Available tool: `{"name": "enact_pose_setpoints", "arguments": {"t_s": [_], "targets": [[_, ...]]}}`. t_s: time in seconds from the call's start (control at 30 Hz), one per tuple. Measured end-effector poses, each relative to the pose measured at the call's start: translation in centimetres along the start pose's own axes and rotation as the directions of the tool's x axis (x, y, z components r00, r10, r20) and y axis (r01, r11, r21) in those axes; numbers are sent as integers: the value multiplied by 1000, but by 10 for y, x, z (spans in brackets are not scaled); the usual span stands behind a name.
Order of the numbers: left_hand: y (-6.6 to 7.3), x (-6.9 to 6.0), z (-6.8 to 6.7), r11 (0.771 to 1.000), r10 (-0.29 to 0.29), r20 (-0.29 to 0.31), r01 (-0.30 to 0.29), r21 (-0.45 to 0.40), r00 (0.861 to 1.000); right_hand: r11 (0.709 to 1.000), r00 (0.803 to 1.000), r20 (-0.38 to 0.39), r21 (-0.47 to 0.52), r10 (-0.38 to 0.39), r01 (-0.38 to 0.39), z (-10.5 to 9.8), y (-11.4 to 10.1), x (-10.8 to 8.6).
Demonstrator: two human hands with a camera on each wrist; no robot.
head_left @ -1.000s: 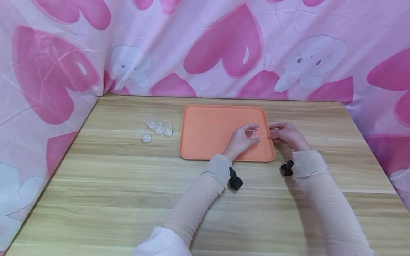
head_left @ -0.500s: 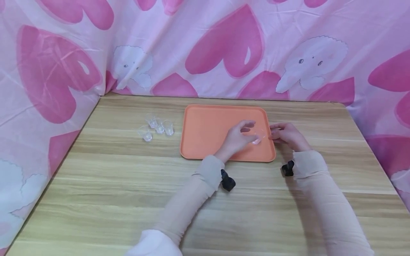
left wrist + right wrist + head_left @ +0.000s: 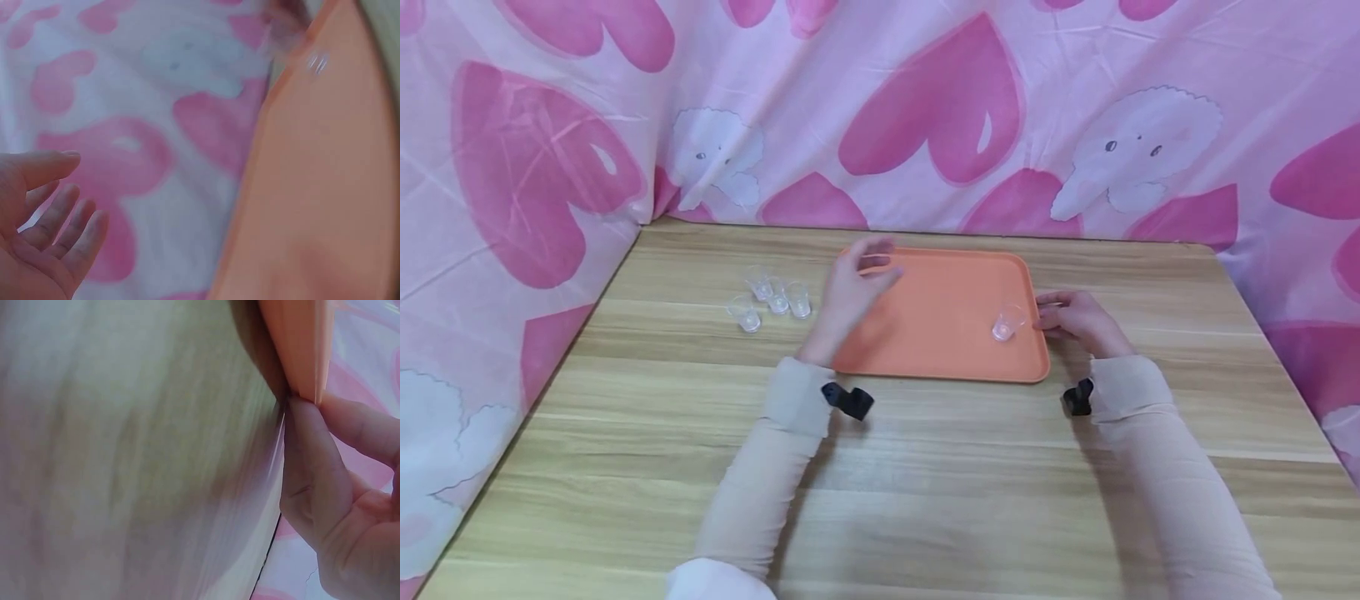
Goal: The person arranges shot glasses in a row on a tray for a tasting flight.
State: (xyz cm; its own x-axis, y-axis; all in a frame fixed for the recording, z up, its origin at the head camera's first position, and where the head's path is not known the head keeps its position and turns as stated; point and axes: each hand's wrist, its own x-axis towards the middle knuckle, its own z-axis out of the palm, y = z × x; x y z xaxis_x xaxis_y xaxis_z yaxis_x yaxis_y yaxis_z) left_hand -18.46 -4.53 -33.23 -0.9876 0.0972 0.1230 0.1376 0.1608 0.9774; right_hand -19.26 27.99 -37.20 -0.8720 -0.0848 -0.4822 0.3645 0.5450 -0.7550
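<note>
An orange tray [image 3: 940, 325] lies on the table, a clear plastic cup [image 3: 1004, 325] standing near its right edge. My left hand [image 3: 853, 292] is in the air over the tray's left edge, fingers spread and nothing in them; the left wrist view shows the same bare palm [image 3: 44, 231]. At the opposite side, my right hand [image 3: 1078, 322] pinches the tray's right rim, thumb and fingers [image 3: 319, 456] meeting the edge in the right wrist view. Left of the tray, several more clear cups [image 3: 777, 298] stand grouped close together.
The wood-grain table [image 3: 925, 492] spreads in front of the tray. A pink curtain with hearts [image 3: 940, 108] hangs behind the table and along its left and right sides. Black wrist mounts [image 3: 848, 402] sit on both sleeves.
My left hand has let go of the clear cup near the tray's right edge and moved left across the tray. My right hand stays at the rim.
</note>
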Motion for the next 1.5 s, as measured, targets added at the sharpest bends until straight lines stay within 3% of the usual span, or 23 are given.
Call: {"name": "enact_pose_setpoints", "arguments": {"t_s": [0.23,0.5,0.63,0.8,1.07,1.27,1.5], "targets": [[5,-7,-58,994,27,-99,-16,106,995,1000,1000,4,20,-15,15,-1,-2,0],[-4,-17,-113,976,0,-216,47,213,976,999,1000,7,38,-13,12,-1,-2,0],[-13,-23,-133,955,-13,-237,82,286,971,1000,1000,10,13,-5,5,-1,-2,1],[-24,-30,-155,930,-52,-220,128,345,974,1000,1000,8,6,-3,3,-1,-2,1],[-39,-42,-178,893,-174,-97,199,404,980,999,1000,17,51,-10,9,-3,0,0],[-52,-48,-184,851,-307,-12,280,443,952,997,999,30,78,-21,18,-2,1,-1],[-60,-48,-182,850,-350,50,295,436,935,998,999,26,57,-19,17,-2,1,0]]}}
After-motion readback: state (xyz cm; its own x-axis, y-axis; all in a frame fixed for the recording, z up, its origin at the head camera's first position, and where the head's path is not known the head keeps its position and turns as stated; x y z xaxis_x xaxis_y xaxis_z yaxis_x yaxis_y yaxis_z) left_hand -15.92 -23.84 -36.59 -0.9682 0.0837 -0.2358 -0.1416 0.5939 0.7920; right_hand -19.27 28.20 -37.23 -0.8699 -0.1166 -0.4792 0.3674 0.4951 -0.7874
